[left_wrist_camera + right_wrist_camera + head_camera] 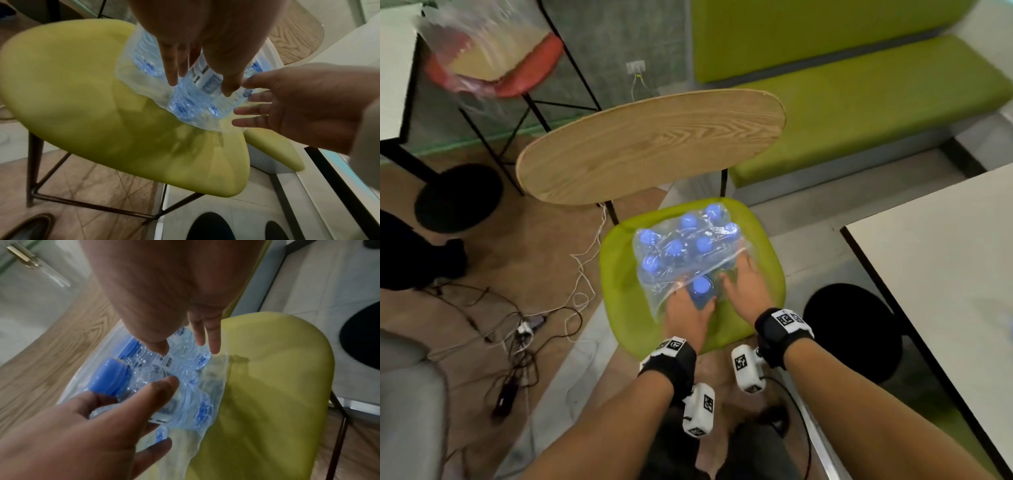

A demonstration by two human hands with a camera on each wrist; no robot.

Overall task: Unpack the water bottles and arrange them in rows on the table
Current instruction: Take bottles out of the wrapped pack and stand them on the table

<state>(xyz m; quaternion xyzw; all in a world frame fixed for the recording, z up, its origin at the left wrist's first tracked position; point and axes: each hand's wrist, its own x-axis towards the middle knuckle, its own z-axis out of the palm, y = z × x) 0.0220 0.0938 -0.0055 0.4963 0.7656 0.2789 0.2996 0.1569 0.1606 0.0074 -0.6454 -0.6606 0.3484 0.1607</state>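
A pack of water bottles [681,240] with blue caps, in torn clear plastic wrap, sits on the green chair seat [626,301]. At the pack's near edge one bottle [701,286] stands out of the wrap. My left hand [690,308] grips that bottle [207,78], fingers on one side and thumb on the other; its blue cap [115,378] shows above the thumb in the right wrist view. My right hand [744,277] is beside it on the right, fingers straight and spread against the pack's side, holding nothing.
The chair's wooden backrest [650,144] rises behind the pack. A white table [945,257] stands at the right with a black round base [856,329] under it. A green bench [859,102] lies beyond. Cables [517,329] trail over the floor at the left.
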